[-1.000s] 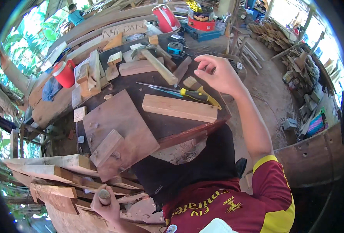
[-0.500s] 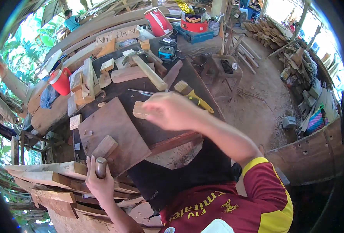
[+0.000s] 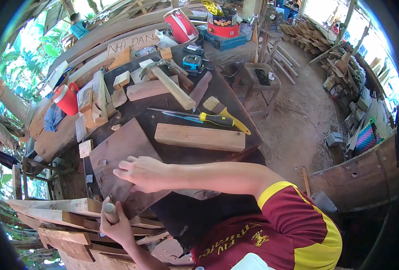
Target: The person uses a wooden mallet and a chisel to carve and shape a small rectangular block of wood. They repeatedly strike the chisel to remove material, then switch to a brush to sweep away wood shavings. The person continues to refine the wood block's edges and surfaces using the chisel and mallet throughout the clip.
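My left hand (image 3: 118, 227) is closed around a tool's rounded wooden handle (image 3: 111, 213), its end pointing up, beside the near edge of a flat brown board (image 3: 121, 144). What lies at the tool's other end is hidden. Above that board is my right hand (image 3: 147, 174), palm down, fingers loosely bent and apart; its underside is out of sight. A long wooden block (image 3: 199, 137) lies across the dark table beyond my right forearm. Past it are a yellow-and-black-handled tool with a thin shaft (image 3: 217, 119) and a yellow-handled brush (image 3: 226, 114).
A hammer (image 3: 170, 85), wood offcuts and a blue tape measure (image 3: 192, 63) lie on the table's far part. Red jugs (image 3: 67, 99) stand at the left. Stacked planks (image 3: 60, 207) border my left arm. A stool (image 3: 258, 83) with a phone on it stands to the right.
My right hand has left the long wooden block, now lying on the table, and swung left over the brown board. The small wood piece seen there is covered from view. My left hand keeps the handle.
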### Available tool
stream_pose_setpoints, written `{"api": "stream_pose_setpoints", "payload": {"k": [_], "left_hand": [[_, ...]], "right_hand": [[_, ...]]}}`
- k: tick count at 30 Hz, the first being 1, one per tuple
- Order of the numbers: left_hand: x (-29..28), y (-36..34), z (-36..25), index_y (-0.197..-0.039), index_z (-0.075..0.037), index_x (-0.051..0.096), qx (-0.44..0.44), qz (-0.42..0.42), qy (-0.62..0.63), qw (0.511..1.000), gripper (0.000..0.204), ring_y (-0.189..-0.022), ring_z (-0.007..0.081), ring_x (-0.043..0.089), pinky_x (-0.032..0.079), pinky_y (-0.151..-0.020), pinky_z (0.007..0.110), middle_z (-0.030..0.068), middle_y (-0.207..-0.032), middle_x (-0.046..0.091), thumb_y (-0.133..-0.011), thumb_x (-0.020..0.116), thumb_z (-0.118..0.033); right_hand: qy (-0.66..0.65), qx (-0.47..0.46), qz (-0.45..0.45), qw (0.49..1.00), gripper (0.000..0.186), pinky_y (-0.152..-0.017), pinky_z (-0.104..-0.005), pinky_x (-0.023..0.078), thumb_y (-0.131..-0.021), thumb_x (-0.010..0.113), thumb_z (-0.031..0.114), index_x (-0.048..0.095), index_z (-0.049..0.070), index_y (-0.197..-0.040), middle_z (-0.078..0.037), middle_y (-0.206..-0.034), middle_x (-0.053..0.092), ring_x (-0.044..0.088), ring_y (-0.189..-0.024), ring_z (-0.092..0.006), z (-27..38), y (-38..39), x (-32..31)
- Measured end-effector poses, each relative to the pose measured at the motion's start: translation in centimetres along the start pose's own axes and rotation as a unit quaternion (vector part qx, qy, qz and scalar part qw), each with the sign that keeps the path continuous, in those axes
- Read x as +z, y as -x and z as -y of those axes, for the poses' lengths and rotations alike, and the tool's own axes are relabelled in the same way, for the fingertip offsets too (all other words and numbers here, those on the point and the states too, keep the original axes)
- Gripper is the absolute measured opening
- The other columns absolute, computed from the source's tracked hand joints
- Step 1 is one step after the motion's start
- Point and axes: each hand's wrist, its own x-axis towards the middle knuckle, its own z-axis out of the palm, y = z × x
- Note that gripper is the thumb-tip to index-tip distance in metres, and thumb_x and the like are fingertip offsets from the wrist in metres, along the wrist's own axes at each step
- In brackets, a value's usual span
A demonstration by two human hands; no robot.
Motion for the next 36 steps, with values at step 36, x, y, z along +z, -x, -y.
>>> {"api": "stream_pose_setpoints", "payload": {"k": [36], "left_hand": [[-3.8, 1.6, -1.0, -0.089, -0.003, 0.063, -0.064, -0.139, 0.016, 0.988, 0.014, -0.074, 0.0104, 0.055, 0.045, -0.071, 0.025, -0.0001, -0.079, 0.062, -0.083, 0.075, -0.005]], "right_hand": [[-0.099, 0.137, -0.118, 0.979, 0.044, -0.079, -0.0406, 0.051, -0.073, 0.078, 0.013, 0.059, -0.004, -0.109, -0.020, -0.103, 0.060, 0.061, -0.092, -0.0377, 1.1, 6.4, -3.0]]}}
